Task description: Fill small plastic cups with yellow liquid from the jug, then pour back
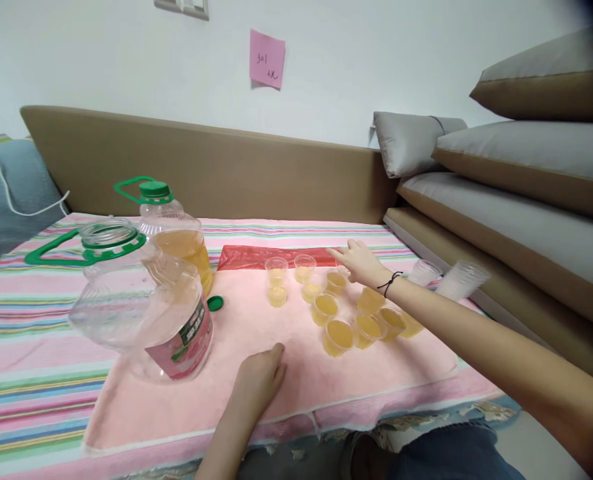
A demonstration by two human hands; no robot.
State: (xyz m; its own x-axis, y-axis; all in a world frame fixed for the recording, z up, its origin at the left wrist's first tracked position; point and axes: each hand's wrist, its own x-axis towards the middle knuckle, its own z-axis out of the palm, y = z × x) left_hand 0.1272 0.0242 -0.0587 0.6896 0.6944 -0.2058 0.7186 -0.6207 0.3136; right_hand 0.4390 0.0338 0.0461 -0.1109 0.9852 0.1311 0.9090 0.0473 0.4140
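Though plastic-clear, round cups (pixel 326 308) amber-filled.

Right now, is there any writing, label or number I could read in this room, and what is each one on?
"301": handwritten on the pink sticky note on the wall; the mark under it is too scrawled to read.
Pink and green label on the empty clear jug: printed text is there, but too blurred to read.
The green-capped jug of yellow liquid and the small cups show no readable text.
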